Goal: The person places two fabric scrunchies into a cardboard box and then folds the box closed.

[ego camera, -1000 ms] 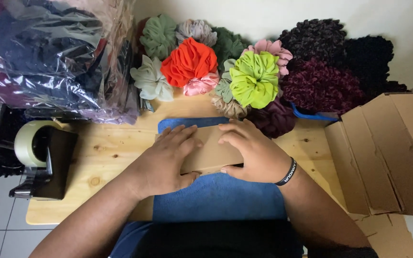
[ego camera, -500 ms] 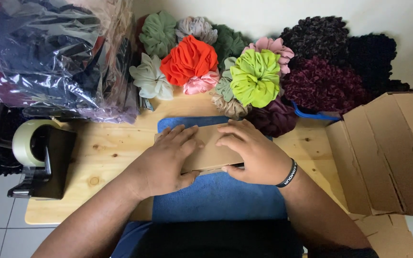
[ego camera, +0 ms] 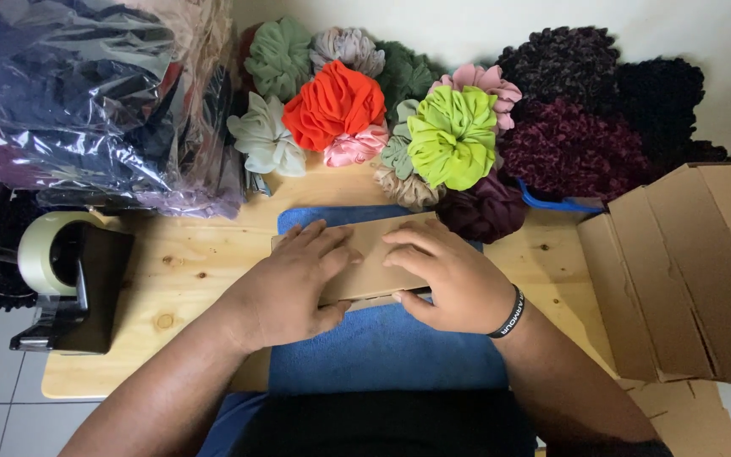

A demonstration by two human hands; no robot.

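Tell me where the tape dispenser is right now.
In the head view, the tape dispenser sits at the left edge of the wooden table, beyond the left hand and just below the clear plastic bag of fabric.

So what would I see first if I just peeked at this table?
Probably the pile of fluffy scrunchies along the back, above all the bright orange scrunchie and the lime green scrunchie next to it. Then both hands in the middle: the left hand and right hand lie flat on a thin brown cardboard packet over a blue cloth. A tape dispenser stands at the left edge, an open cardboard box at the right.
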